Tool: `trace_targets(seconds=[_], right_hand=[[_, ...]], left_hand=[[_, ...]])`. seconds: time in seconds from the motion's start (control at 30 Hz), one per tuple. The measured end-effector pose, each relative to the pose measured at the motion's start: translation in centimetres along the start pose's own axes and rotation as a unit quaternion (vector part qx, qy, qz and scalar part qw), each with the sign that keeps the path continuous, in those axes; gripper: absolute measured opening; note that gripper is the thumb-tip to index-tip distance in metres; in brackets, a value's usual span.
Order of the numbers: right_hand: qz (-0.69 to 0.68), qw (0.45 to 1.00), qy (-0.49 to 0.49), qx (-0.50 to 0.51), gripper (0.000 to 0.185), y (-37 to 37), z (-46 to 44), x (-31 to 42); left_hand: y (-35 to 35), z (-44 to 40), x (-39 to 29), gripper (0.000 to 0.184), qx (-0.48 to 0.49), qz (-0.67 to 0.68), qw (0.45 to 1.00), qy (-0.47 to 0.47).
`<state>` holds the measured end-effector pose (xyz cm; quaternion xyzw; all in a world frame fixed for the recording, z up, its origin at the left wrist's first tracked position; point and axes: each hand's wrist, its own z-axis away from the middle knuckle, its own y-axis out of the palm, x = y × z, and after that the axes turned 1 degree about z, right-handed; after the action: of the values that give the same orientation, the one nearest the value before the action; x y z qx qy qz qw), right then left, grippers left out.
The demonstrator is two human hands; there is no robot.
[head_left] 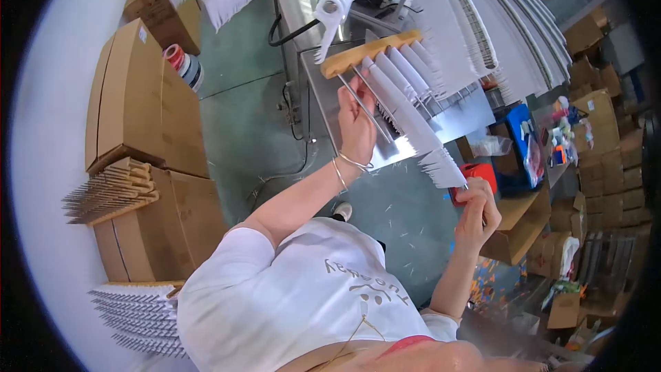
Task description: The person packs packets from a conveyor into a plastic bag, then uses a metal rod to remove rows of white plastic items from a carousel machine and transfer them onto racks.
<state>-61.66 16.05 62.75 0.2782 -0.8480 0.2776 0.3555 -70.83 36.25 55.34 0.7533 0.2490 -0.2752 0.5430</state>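
A wooden bar (372, 54) with several metal rods sticking out lies over the metal table; white fringed rolls (399, 76) sit on some of its rods. My left hand (357, 120) is just below the bar, its fingers closed around a bare rod, with another rod crossing close by. One long white fringed strip (413, 124) slants from near my left fingertips down to the right. At its lower end, my right hand (476, 213) pinches a thin rod tip that shows past the fringe. What the right palm covers is hidden.
The metal table (330, 107) carries more white fringed rolls (454, 34) at upper right. Cardboard boxes (148, 96) stand at left with pin racks (113, 193) on them. A blue bin (523, 145) and a red container (480, 174) are at right; a cable (303, 158) crosses the floor.
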Motion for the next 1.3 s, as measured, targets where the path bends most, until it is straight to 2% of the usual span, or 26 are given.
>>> trace_targets(seconds=[0.07, 0.2, 0.33, 0.4, 0.47, 0.53, 0.57, 0.63, 0.67, 0.73, 0.8, 0.83, 0.87, 0.9, 0.93, 0.97, 1.0, 1.03, 1.1, 1.2, 1.27, 1.3], right_hand=[[-0.016, 1.000, 0.004, -0.009, 0.025, -0.3, 0.3, -0.5], [-0.037, 0.999, 0.003, -0.021, 0.028, -0.6, 0.8, -0.5], [-0.033, 0.998, 0.015, -0.048, 0.039, -3.0, 2.9, -1.4], [-0.113, 0.988, 0.058, -0.091, 0.034, -4.0, 3.9, -0.4], [-0.180, 0.971, 0.099, -0.121, 0.032, -5.7, 6.1, -0.6], [-0.055, 0.983, 0.068, -0.160, 0.026, -7.5, 9.3, -1.8], [-0.013, 0.983, 0.058, -0.176, 0.025, -7.8, 10.4, -1.9], [-0.003, 0.980, 0.073, -0.183, 0.026, -7.3, 12.1, 2.0], [0.002, 0.979, 0.083, -0.188, 0.027, -7.0, 13.1, 4.6], [0.015, 0.973, 0.105, -0.203, 0.029, -6.2, 14.8, 8.7], [0.028, 0.966, 0.117, -0.231, 0.030, -6.2, 14.6, 9.1], [0.208, 0.955, -0.213, 0.008, 0.026, -8.1, 12.5, 8.5], [0.310, 0.874, -0.349, 0.136, 0.025, -8.1, 12.3, 9.0], [0.352, 0.761, -0.482, 0.254, 0.023, -7.9, 11.8, 9.9], [0.362, 0.853, -0.315, 0.208, 0.018, -5.3, 13.0, 11.4], [0.356, 0.911, -0.136, 0.159, 0.013, -3.1, 13.4, 12.5], [0.335, 0.937, 0.042, 0.088, 0.012, -1.0, 13.9, 13.7], [0.286, 0.947, 0.072, 0.123, 0.012, -0.3, 13.2, 13.8], [0.196, 0.950, 0.012, 0.243, 0.013, -0.8, 11.1, 12.5], [0.059, 0.917, -0.055, 0.391, 0.015, -2.4, 8.4, 10.2], [0.008, 0.895, -0.069, 0.440, 0.016, -4.6, 7.7, 9.1], [-0.006, 0.893, -0.065, 0.445, 0.016, -6.3, 7.8, 8.6]], left_hand=[[0.1, 0.0, 0.2, 0.033, -0.014, 0.040, 0.999, -0.013], [-0.1, 0.3, 0.2, 0.031, -0.003, 0.036, 0.999, -0.014], [-0.2, 1.5, -0.6, 0.028, 0.023, 0.017, 0.996, -0.087], [0.0, 2.8, -1.3, 0.027, 0.056, 0.022, 0.987, -0.147], [-0.3, 4.5, 0.0, 0.025, 0.090, 0.008, 0.987, -0.131], [1.0, 6.3, -1.8, 0.020, 0.074, 0.030, 0.979, -0.188], [1.3, 6.9, -2.2, 0.020, 0.081, 0.028, 0.979, -0.183], [1.7, 7.8, -2.6, 0.015, 0.096, -0.031, 0.962, -0.255], [2.2, 8.1, -2.7, 0.015, 0.101, -0.034, 0.962, -0.253], [3.2, 8.6, -2.5, 0.014, 0.128, 0.007, 0.934, -0.334], [4.3, 9.0, -1.8, 0.016, 0.149, 0.032, 0.919, -0.363], [4.7, 9.2, -1.1, 0.019, 0.139, 0.039, 0.903, -0.404], [5.0, 9.7, -0.2, 0.021, 0.124, 0.044, 0.886, -0.445], [4.8, 10.0, 0.9, 0.023, 0.153, 0.046, 0.870, -0.467], [4.4, 10.5, 1.8, 0.023, 0.156, 0.042, 0.865, -0.474], [4.4, 10.4, 1.6, 0.023, 0.162, 0.014, 0.844, -0.511], [4.5, 10.4, 1.9, 0.023, 0.168, -0.014, 0.823, -0.543], [4.0, 10.7, 3.0, 0.022, 0.164, 0.009, 0.818, -0.551], [3.6, 11.1, 4.4, 0.022, 0.166, -0.012, 0.809, -0.563], [4.3, 12.7, 6.6, 0.024, 0.179, -0.027, 0.791, -0.585], [6.7, 13.8, 6.8, 0.024, 0.209, -0.098, 0.777, -0.586], [7.8, 14.8, 7.6, 0.023, 0.219, -0.079, 0.775, -0.588]])
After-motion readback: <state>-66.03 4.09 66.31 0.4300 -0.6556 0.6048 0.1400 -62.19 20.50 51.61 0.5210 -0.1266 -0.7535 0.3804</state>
